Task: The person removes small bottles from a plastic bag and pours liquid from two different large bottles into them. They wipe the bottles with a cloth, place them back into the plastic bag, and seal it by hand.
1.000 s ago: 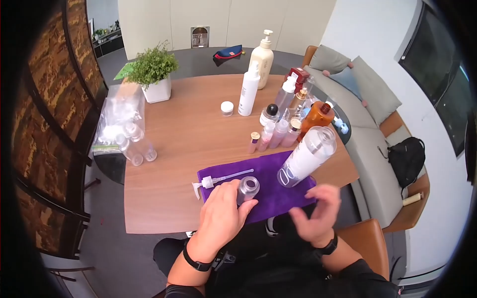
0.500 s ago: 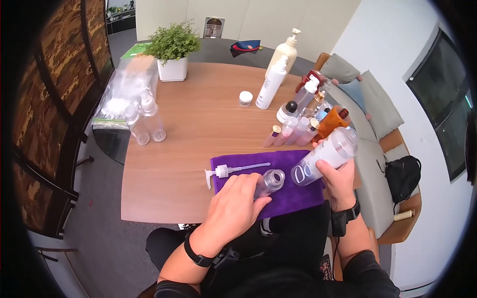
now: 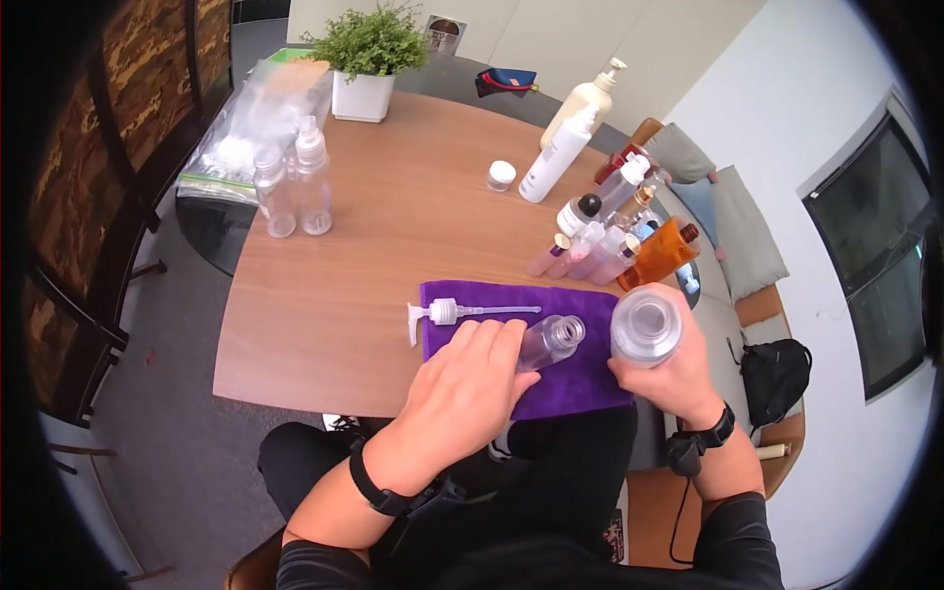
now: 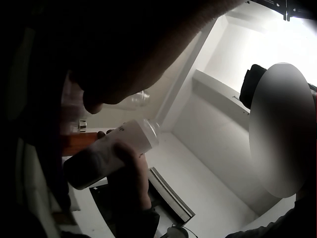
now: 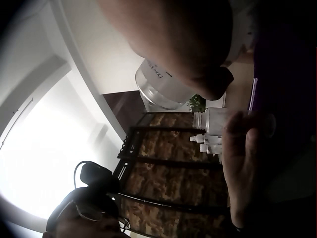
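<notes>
My left hand (image 3: 467,379) holds a small clear bottle (image 3: 551,342) over the purple towel (image 3: 590,388); its bare threaded neck leans to the right. Fingers of my right hand (image 3: 683,379) wrap round a large clear bottle (image 3: 646,324), whose see-through end faces the head camera. A white label covers the big bottle's side (image 4: 131,141) in the left wrist view. To the left on the towel lies a clear-and-white pump top (image 3: 444,312) with its long tube. The right wrist view shows the small bottle's neck (image 5: 200,120) beyond the left hand's fingertips.
Cosmetic bottles, including an amber one (image 3: 664,254), crowd the table's right edge. A white jar (image 3: 501,176), a white pump bottle (image 3: 560,157) and a cream one (image 3: 587,106) stand further back. Two clear bottles (image 3: 314,192), a plastic bag (image 3: 236,143) and a potted plant (image 3: 362,96) are at left.
My right hand came to the large bottle, took hold of it and tilted its end toward the head camera. The small bottle in my left hand now leans right. The head view shifted.
</notes>
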A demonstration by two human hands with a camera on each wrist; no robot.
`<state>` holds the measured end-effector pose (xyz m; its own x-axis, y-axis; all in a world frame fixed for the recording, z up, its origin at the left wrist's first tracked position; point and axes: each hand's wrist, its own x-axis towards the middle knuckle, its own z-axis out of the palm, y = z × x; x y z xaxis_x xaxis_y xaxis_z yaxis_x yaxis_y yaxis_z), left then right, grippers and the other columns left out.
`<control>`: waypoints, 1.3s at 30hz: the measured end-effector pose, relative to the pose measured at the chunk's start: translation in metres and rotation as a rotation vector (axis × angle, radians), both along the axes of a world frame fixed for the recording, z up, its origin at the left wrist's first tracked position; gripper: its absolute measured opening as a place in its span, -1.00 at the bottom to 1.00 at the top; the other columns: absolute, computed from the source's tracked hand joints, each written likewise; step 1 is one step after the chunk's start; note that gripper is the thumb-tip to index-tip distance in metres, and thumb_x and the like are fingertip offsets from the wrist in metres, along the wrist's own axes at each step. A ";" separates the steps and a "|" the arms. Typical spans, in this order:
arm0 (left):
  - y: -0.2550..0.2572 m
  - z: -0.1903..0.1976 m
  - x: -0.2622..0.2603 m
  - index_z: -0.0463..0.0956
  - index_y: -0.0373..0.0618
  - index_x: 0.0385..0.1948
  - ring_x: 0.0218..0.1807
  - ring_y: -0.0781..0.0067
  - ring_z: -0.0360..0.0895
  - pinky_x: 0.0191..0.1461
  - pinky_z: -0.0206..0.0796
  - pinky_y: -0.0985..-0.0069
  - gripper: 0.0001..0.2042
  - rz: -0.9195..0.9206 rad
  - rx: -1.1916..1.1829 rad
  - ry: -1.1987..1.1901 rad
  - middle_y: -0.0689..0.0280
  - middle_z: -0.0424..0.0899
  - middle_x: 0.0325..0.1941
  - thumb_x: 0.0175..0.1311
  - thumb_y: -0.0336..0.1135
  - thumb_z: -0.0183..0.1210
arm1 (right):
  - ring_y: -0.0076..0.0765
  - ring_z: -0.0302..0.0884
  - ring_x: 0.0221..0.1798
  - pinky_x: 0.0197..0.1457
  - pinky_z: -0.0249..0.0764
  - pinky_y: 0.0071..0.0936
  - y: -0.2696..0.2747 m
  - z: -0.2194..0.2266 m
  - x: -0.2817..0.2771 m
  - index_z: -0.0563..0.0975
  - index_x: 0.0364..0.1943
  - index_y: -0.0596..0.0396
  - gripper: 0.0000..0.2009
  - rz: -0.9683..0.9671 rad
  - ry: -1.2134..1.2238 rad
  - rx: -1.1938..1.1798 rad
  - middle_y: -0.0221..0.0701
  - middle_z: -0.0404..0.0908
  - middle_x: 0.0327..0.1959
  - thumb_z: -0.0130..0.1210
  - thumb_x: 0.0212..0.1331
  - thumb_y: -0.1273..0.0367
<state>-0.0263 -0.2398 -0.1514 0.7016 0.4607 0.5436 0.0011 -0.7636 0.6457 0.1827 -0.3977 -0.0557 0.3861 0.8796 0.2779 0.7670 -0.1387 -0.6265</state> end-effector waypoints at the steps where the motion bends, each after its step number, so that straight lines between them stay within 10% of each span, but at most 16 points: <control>1: 0.000 0.000 0.000 0.49 -0.24 0.16 0.01 -0.05 0.61 0.09 0.51 0.15 -0.48 -0.003 0.008 -0.001 0.10 0.65 -0.06 0.20 -0.37 0.52 | -0.37 0.64 0.18 0.34 0.53 -0.34 0.002 0.003 -0.003 0.49 0.29 0.14 -0.26 0.005 -0.002 -0.003 -0.36 0.65 0.12 0.54 -0.10 0.47; 39: -0.001 -0.002 -0.001 0.49 -0.24 0.24 0.03 -0.01 0.59 0.08 0.53 0.15 -0.46 -0.002 0.030 0.043 0.12 0.61 -0.04 0.27 -0.28 0.49 | 0.12 0.65 0.09 0.15 0.60 -0.06 0.020 0.048 -0.010 0.57 0.19 0.01 -0.28 0.119 -0.555 -0.282 -0.26 0.62 0.01 0.48 -0.27 0.47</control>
